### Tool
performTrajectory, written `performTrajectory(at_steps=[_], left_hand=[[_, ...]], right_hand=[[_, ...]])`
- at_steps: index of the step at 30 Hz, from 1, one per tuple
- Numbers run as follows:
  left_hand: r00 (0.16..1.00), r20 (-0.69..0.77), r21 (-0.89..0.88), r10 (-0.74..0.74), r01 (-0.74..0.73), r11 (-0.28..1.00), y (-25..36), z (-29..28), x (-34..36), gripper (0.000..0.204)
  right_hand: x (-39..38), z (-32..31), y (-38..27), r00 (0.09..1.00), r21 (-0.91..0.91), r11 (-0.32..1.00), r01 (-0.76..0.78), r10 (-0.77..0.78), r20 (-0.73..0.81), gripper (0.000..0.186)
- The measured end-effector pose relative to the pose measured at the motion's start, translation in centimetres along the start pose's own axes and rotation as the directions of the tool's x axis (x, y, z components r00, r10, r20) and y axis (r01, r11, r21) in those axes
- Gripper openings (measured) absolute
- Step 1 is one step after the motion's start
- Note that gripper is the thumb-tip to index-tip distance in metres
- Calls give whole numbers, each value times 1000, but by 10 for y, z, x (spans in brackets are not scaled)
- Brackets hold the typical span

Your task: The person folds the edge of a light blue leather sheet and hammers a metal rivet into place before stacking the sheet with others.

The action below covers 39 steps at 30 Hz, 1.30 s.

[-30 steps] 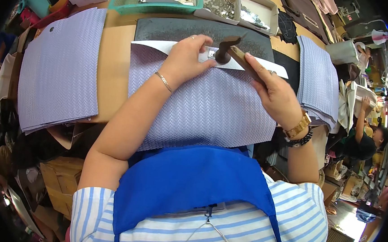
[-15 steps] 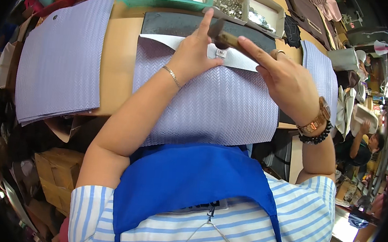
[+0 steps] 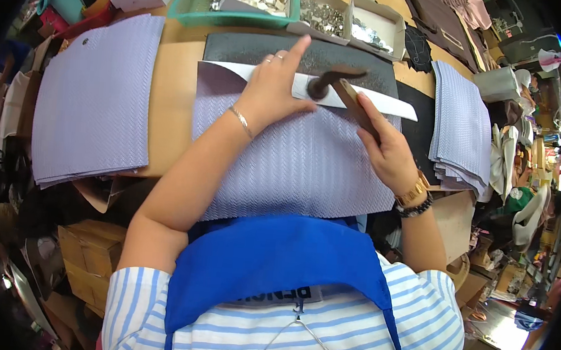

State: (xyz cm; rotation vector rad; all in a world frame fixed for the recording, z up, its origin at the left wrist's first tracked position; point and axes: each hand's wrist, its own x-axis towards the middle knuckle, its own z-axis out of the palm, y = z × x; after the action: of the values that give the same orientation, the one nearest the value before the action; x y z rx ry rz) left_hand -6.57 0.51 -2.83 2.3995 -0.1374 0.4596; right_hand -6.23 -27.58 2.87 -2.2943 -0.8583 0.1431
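A lavender woven-pattern sheet (image 3: 274,168) lies in front of me, its white underside (image 3: 389,106) showing along the folded top edge, over a dark slab (image 3: 231,45). My left hand (image 3: 273,90) rests on that fold, thumb and forefinger spread apart. My right hand (image 3: 389,153) grips a hammer (image 3: 356,109) by its wooden handle; the dark head is over the white strip just right of my left thumb, hiding what is under it. I cannot tell whether the head touches it.
Stacks of lavender sheets (image 3: 93,103) (image 3: 456,122) flank the work. A green basket (image 3: 180,12) and boxes of metal pieces (image 3: 321,18) line the back. A dark cloth bundle (image 3: 418,48) lies at the back right. Cardboard boxes (image 3: 86,259) stand below left.
The hammer rose and shifted left half a second ago, then came back down right over the strip. My left forefinger is now stretched upward; earlier it was bent toward the strip.
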Motion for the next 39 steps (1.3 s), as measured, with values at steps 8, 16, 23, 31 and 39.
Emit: performTrajectory(at_steps=[8,16,23,31,39], left_hand=[[907,104,347,-407,351,870,-48,-109,9,72],[851,137,-175,-507,525,833,-79,-78,-84,34],[794,-280,-204,-539,500,842,-24,-205,-63,31],[800,-562,722,-211,599,346,-190,-484,-141,74],[598,-403,582,-693,752,311,-220,-282,-142,110]], right_hand=[[-44,-55,98,862,-238,959,-153,12,-507,62],[-67,-69,166,860,-382,859,-342,123,-495,35],[-71,-160,248,758,-399,727,-558,253,-601,42],[-67,-161,317,837,-565,640,-521,255,-484,76],[-88,-180,303,787,-631,473,-615,317,-530,75]])
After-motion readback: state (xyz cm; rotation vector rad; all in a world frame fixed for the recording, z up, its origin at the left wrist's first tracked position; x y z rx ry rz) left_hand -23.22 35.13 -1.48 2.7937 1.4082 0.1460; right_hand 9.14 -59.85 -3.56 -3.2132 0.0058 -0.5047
